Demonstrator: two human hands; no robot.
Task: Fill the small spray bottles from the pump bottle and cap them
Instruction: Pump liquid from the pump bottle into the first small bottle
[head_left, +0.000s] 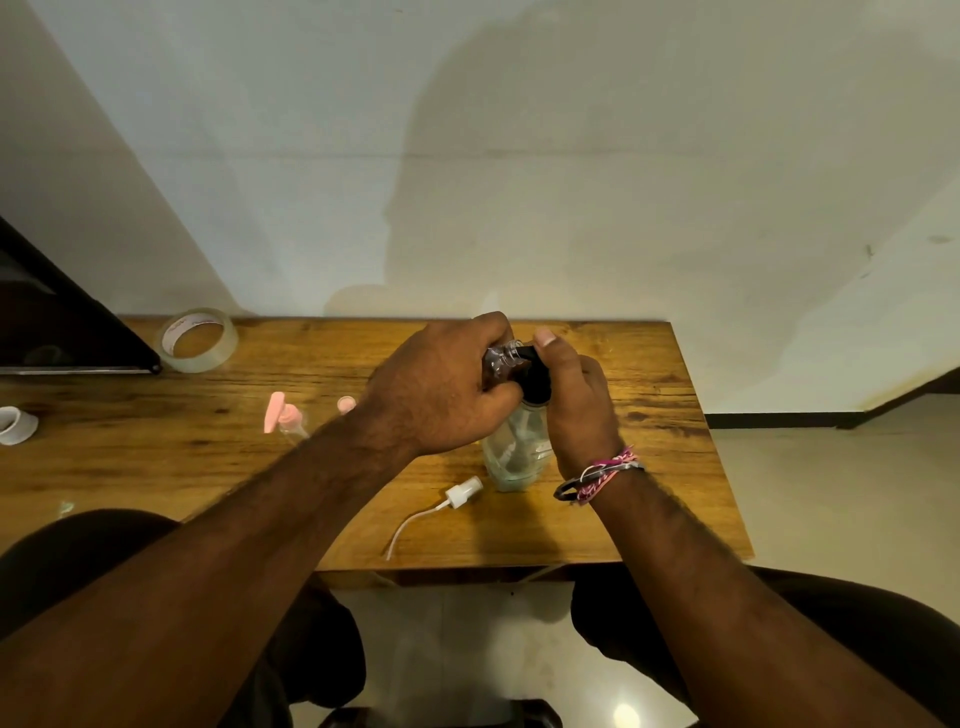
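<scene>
**Small bottle held at the pump head**

The left hand (441, 384) curls round a small clear bottle (503, 356), tipped on its side with its threaded, uncapped neck pointing right, level with the top of the pump bottle. What is inside the small bottle cannot be told; most of its body is hidden in the fist.

The right hand (576, 405) wraps over the black pump head (535, 376) of the pump bottle (514, 457), thumb raised along the top, the other fingers curled down behind it. The small bottle's mouth sits right against the black head, between the two hands.

The pump bottle stands upright on the wooden table (649, 467), near its right half. Its body is clear, and a pale dip tube shows inside; it holds a faintly greenish clear liquid, though the level is hard to read.

Just in front of it, apart from any bottle, lies a white spray cap (464, 491) with its thin tube trailing toward the table's near edge. To the left lies a pink pump top (280, 413) on a clear bottle lying down, and beside the left forearm a small pink cap (345, 404) peeks out.

At the far left corner sits a roll of clear tape (197, 340); a white ring-shaped object (15, 425) rests at the left edge. Bracelets (597, 475) circle the right wrist.
</scene>
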